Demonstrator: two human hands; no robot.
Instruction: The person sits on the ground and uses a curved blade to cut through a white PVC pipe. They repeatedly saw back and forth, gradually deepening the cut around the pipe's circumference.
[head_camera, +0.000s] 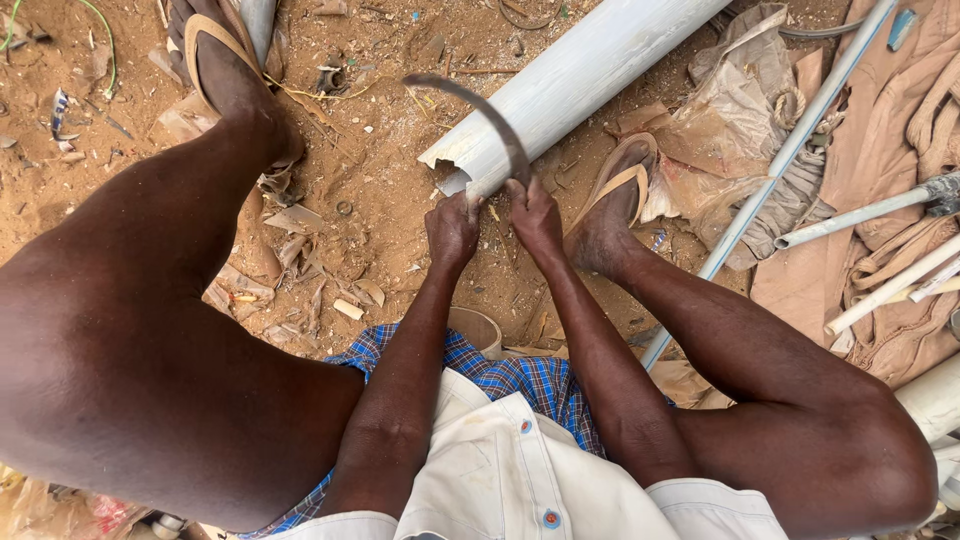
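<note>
One head-worn camera looks steeply down, close over the knees (probably seated), toward sandy ground (380, 190).

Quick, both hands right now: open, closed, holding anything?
Left hand: closed, grip on the broken end of the large grey pipe.
Right hand: closed, grip on the lower end of the curved blade.

The pipe (580, 80) at one o'clock is pale grey. The shorts (500, 375) show blue checks; the shirt (500, 480) is cream
</note>
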